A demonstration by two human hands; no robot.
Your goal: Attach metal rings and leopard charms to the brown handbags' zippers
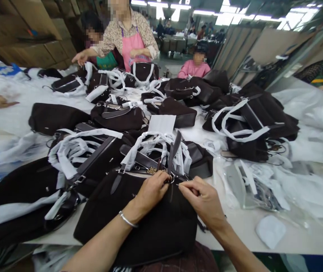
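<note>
- Bag (pixel 161 224): right in front of you at the table's (pixel 235 234) near edge, bottom overhanging toward your lap.
- Ring (pixel 172 179), on the bag's top: both your hands are at it.
- Left hand (pixel 150 192): thumb and fingers closed, seemingly on the ring; exact grip hidden.
- Right hand (pixel 202 198): thumb and forefinger pinched together beside the ring, apparently on a sliver (pixel 178 184) too small to identify.
- Done, as far as shows: handles (pixel 139 147) wrapped white, tab (pixel 116 183) lying down the front.
- Left: I'd call the ring spot unfinished; can't judge the bag's inside.
- Beyond: left bag (pixel 20 185) and right pile (pixel 260 109) show white wrap too; can't tell which are complete.
- Co-worker (pixel 134 41) across the table.
</note>
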